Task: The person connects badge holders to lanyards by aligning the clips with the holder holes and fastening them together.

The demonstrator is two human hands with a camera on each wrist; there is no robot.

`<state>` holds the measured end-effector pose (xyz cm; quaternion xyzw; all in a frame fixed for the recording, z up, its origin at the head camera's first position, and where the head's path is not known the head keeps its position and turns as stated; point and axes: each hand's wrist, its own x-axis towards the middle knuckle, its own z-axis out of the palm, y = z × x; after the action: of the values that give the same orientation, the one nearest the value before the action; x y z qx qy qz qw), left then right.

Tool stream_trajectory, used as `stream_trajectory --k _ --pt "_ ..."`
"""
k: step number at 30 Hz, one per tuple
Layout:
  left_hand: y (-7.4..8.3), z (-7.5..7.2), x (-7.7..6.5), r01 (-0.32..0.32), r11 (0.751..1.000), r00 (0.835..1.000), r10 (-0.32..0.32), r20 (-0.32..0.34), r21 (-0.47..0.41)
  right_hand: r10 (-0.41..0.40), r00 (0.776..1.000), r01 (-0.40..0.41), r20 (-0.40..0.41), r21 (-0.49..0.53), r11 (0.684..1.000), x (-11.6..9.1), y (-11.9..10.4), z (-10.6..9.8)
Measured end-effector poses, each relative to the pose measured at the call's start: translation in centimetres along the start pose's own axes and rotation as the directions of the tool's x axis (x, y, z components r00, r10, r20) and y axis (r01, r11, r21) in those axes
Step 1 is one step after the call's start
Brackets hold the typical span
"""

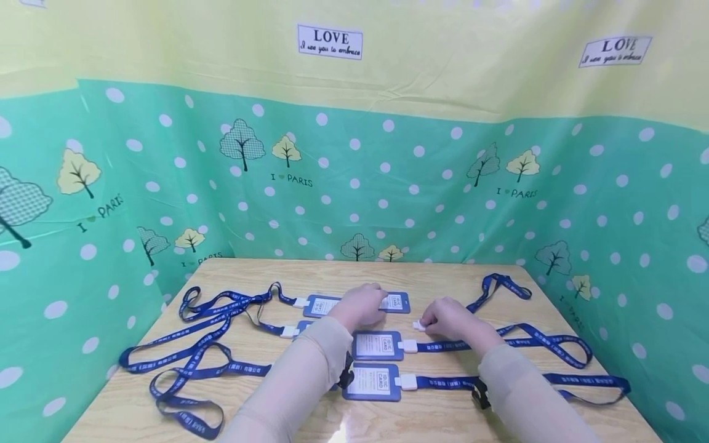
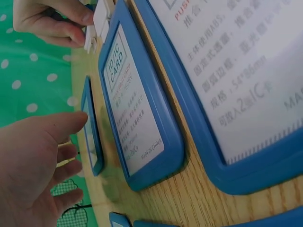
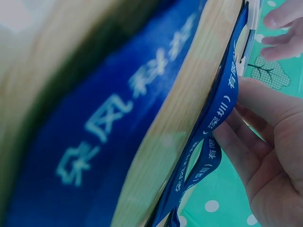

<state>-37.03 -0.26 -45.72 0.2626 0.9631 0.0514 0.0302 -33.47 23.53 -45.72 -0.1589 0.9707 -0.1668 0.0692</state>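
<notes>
My left hand [image 1: 362, 306] hovers at the back of the table, beside a blue card holder [image 1: 397, 302] with a white card in it. In the left wrist view its fingers [image 2: 68, 168] are spread and loosely bent, with nothing between them; whether the thumb touches that card holder [image 2: 90, 125] I cannot tell. Just right of it my right hand [image 1: 450, 319] pinches the white clip [image 1: 419, 325] of a blue lanyard [image 1: 501, 286]. The lanyard's printed strap [image 3: 222, 104] runs back past the fingers in the right wrist view. The clip and the card holder are apart.
Nearer me, two card holders [image 1: 378, 346] [image 1: 372, 383] have lanyards [image 1: 540, 341] [image 1: 587, 381] stretching right. On the left, card holders [image 1: 321, 305] join lanyards [image 1: 221, 304] lying in loose, overlapping loops, partly behind my left arm. A patterned green and yellow curtain [image 1: 354, 203] surrounds the wooden table [image 1: 299, 280].
</notes>
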Motion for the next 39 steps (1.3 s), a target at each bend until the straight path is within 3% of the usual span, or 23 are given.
stream_trajectory --k 11,27,39 --pt "0.4 -0.4 -0.4 0.045 0.992 0.993 -0.032 0.111 -0.12 -0.011 1.0 0.011 -0.001 -0.01 1.0 0.1 0.0 0.3" --pt "0.3 -0.6 0.2 0.057 0.995 0.993 -0.047 0.107 -0.087 -0.007 1.0 0.007 -0.003 -0.024 1.0 0.0 -0.2 0.1" --pt "-0.9 -0.3 -0.1 0.047 0.983 0.995 -0.031 0.09 -0.175 0.01 1.0 -0.01 0.001 -0.024 1.0 -0.3 -0.2 -0.1"
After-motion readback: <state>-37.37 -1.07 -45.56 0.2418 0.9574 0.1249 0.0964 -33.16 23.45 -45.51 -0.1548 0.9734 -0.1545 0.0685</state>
